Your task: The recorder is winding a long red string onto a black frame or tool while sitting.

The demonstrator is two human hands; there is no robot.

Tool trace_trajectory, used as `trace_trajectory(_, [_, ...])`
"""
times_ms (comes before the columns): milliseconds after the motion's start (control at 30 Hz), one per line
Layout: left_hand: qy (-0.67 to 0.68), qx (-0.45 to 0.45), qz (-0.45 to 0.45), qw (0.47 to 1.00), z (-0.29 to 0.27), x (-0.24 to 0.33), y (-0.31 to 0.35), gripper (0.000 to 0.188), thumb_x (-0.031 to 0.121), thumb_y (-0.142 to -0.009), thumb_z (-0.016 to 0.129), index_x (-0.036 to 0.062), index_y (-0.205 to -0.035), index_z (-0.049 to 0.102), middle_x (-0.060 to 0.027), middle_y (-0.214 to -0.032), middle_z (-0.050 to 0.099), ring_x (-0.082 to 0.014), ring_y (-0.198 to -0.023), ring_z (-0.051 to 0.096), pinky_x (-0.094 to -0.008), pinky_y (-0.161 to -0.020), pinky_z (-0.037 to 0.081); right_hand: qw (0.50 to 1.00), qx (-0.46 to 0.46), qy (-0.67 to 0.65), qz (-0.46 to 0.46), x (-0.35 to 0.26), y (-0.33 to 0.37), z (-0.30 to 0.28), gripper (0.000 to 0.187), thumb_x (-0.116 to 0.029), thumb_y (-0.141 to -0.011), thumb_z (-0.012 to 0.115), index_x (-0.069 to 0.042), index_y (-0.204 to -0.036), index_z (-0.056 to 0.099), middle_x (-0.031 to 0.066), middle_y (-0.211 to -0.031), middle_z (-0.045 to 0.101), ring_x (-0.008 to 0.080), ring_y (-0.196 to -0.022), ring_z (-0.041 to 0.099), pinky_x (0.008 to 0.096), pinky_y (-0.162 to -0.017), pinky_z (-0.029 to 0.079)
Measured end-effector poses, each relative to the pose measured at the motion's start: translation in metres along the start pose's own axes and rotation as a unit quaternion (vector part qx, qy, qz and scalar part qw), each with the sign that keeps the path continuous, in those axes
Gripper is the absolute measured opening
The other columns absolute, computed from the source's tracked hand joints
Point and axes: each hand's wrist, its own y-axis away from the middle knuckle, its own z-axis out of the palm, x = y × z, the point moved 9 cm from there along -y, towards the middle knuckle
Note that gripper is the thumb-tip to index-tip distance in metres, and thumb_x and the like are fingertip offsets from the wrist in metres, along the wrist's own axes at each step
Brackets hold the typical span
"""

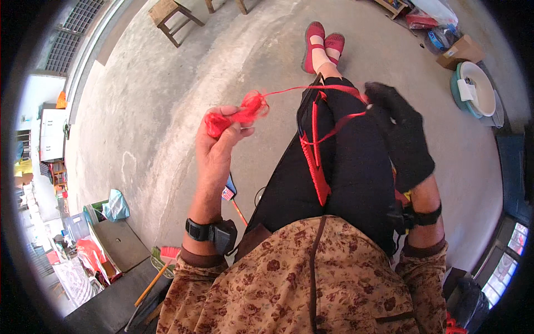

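Observation:
My bare left hand (214, 147) is closed around a crumpled bundle of thin red ribbon (251, 107), whose loose loops stick out past the thumb and fingers. From the bundle a red strand (303, 88) runs across above my legs to my right hand (401, 136), which wears a black glove. Its fingertips are closed on the ribbon, and a second length curves back down toward my lap. Over my black trousers, between the thighs, lies a flat red braided strip (315, 172) with a toothed edge; its lower tip points toward my waist.
Wooden stools (169, 19) stand on the concrete floor ahead. At the far right are basins (478, 89) and a cardboard box (461, 51). A broom (153, 284) and a grey box (119, 245) are at the lower left. A blue-headed tool (229, 188) lies beside my left forearm.

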Motion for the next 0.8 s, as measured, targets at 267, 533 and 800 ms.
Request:
trace_trajectory(267, [-0.408, -0.145, 0.070, 0.899, 0.047, -0.034, -0.002, 0.020, 0.003, -0.080, 0.061, 0.0020, -0.100, 0.060, -0.0166, -0.086, 0.066, -0.0283, -0.078, 0.066, -0.0365, -0.071, 0.051, 0.979, -0.159, 0.116, 0.058, 0.027, 0.006, 0.100, 0.025, -0.010, -0.080, 0.065, -0.003, -0.103, 0.065, 0.0141, -0.088, 0.066, 0.0249, -0.081, 0.064, 0.0315, -0.073, 0.050])
trace_trajectory(533, [-0.431, -0.185, 0.046, 0.882, 0.064, -0.037, 0.003, 0.017, 0.011, -0.082, 0.065, 0.0006, -0.095, 0.063, -0.0155, -0.082, 0.067, -0.0268, -0.070, 0.066, -0.0360, -0.065, 0.051, 0.983, -0.127, 0.130, 0.039, 0.042, 0.007, 0.094, 0.028, -0.013, -0.083, 0.061, -0.002, -0.109, 0.062, 0.0151, -0.101, 0.064, 0.0230, -0.095, 0.061, 0.0343, -0.081, 0.049])
trace_trajectory(800, [0.187, -0.319, -0.204, 0.906, 0.103, -0.006, 0.048, 0.042, 0.043, -0.095, 0.047, 0.0030, -0.101, 0.057, -0.0259, -0.120, 0.053, -0.0269, -0.094, 0.064, -0.0336, -0.068, 0.057, 0.976, -0.106, -0.139, 0.129, 0.027, 0.049, 0.030, 0.031, -0.015, -0.087, 0.058, -0.003, -0.115, 0.058, 0.0124, -0.107, 0.063, 0.0204, -0.095, 0.061, 0.0326, -0.082, 0.049])
